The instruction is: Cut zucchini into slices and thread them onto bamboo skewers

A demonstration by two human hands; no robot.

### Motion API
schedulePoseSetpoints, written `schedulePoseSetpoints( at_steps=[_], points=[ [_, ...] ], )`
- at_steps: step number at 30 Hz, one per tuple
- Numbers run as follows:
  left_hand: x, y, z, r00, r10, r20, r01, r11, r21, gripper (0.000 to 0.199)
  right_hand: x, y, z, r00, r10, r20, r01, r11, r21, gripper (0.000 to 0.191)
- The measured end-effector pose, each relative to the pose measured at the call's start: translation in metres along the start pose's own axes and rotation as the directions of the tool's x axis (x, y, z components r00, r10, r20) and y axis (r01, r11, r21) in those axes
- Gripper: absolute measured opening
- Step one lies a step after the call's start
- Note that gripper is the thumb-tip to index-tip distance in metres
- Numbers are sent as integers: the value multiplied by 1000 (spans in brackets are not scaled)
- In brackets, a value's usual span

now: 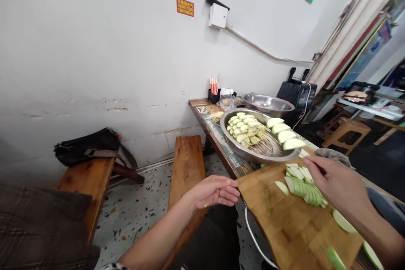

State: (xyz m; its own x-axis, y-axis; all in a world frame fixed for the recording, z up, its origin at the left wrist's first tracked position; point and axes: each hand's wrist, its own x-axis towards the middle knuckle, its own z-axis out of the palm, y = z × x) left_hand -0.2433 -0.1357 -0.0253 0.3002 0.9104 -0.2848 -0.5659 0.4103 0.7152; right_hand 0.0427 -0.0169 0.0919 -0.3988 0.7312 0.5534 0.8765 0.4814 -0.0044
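My right hand [335, 179] holds a thin skewer carrying several pale green vegetable slices [282, 131], raised over the rim of a steel bowl [232, 141]. Inside the bowl lie many finished skewers of slices [245, 128]. My left hand [213, 191] rests empty at the left corner of a wooden cutting board [284, 223], fingers loosely apart. A pile of cut green slices [302, 183] lies on the board just below my right hand.
A second steel bowl [268, 103], a holder with red-tipped sticks [214, 92] and a plastic bag stand at the table's far end. Wooden benches [186, 164] run along the white wall; a black bag [90, 147] lies on the left one. A stool [346, 131] stands at right.
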Motion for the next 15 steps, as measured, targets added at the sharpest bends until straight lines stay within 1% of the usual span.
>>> schedulePoseSetpoints(
  at_steps=[2, 3, 4, 6, 8, 10, 12, 15],
  points=[
    [-1, -6, -23, 996, -4, -88, 2, 1000, -26, 35, 43, -20, 21, 996, -57, 68, 58, 998, -19, 38],
    [-2, -9, -33, 991, -7, -132, 2, 999, -38, 35, 60, -30, 32, 991, -84, 103, 87, 996, -25, 35],
    [-1, -12, -42, 986, -14, -168, 6, 999, -50, 35, 73, -40, 44, 985, -108, 136, 113, 993, -31, 33],
    [-1, -17, -57, 977, -35, -210, 20, 997, -74, 36, 91, -56, 64, 970, -151, 193, 162, 986, -38, 31],
    [-2, -21, -69, 972, -60, -227, 37, 994, -102, 39, 100, -67, 79, 953, -188, 238, 203, 979, -38, 30],
    [-1, -23, -76, 968, -77, -240, 48, 991, -125, 41, 103, -72, 89, 935, -215, 281, 233, 972, -34, 30],
    [1, -24, -81, 965, -87, -246, 55, 990, -134, 41, 103, -72, 97, 917, -229, 327, 252, 967, -30, 29],
    [5, -24, -84, 969, -92, -227, 62, 989, -134, 41, 101, -70, 103, 886, -242, 396, 269, 963, -11, 24]
  ],
)
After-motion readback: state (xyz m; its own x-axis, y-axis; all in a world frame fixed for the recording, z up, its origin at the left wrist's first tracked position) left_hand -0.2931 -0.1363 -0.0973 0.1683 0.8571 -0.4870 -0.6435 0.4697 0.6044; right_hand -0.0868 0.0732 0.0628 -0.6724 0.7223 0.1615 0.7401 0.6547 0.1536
